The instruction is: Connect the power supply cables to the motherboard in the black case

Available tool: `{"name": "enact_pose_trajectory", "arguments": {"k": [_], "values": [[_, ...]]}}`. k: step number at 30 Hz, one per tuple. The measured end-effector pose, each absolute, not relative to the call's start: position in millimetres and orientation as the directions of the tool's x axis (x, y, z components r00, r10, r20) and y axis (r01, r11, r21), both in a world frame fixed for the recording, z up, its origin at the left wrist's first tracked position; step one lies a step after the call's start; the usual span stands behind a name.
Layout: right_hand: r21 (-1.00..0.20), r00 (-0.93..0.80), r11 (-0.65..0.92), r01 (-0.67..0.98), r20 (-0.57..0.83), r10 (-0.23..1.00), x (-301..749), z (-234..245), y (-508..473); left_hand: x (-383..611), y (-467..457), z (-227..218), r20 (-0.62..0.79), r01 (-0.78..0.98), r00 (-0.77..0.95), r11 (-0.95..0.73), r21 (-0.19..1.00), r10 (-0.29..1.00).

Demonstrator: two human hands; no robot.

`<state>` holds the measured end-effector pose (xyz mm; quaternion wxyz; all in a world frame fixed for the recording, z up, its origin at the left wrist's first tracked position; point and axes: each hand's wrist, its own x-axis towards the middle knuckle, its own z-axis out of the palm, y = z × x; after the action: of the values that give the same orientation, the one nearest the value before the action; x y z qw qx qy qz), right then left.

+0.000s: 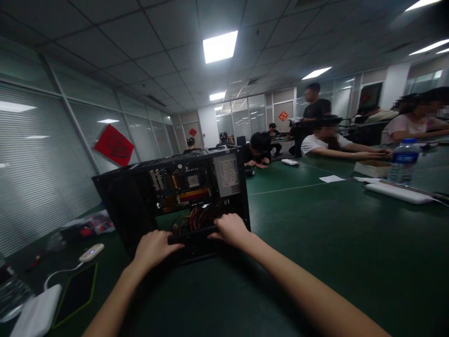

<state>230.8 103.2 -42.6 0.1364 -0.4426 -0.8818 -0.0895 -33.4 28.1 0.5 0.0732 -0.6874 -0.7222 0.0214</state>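
Boxy black metal PC case (pixel 129 206), side panel off, sits at 12 o'clock on the matte green table (pixel 315 243)
Left hand (pixel 154 248) and right hand (pixel 231 229) both have fingers curled tight over its near rim, with tangled red and yellow wires (pixel 196 217) just behind them.

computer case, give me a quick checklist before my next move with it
1. Grip: left hand and right hand both hold the near edge of the computer case: ok.
2. Inside in view: the side is open, circuit board showing: ok.
3. Wires: red and yellow wires bunch right by the right hand's fingers: not ok.
4. Power cord unplugged: the back is hidden: cannot tell.
5. Support: the case rests on the green table: ok.
6. Clutter: a tablet lies left of the case, apart from it: ok.
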Motion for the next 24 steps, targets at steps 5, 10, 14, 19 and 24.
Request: {"name": "enact_pose_trajectory", "arguments": {"k": [5,10,14,19,24], "values": [[0.031,-0.567,0.587,0.809,0.309,0.764,228,-40,102,-34,27,-7,0.133,0.989,-0.075,0.090,-0.116,0.988],[-0.011,-0.520,0.545,0.838,0.284,0.805,223,-38,100,-36,17,-11,0.158,0.989,-0.086,0.103,-0.103,0.984],[-0.010,-0.532,0.553,0.833,0.258,0.806,222,-38,100,-33,11,-10,0.159,0.989,-0.092,0.109,-0.101,0.983],[0.045,-0.591,0.603,0.797,0.267,0.761,228,-38,104,-29,8,-6,0.145,0.986,-0.109,0.126,-0.109,0.983],[0.115,-0.618,0.611,0.783,0.248,0.746,248,-34,106,-11,3,-4,0.127,0.994,-0.069,0.079,-0.076,0.990]]}}
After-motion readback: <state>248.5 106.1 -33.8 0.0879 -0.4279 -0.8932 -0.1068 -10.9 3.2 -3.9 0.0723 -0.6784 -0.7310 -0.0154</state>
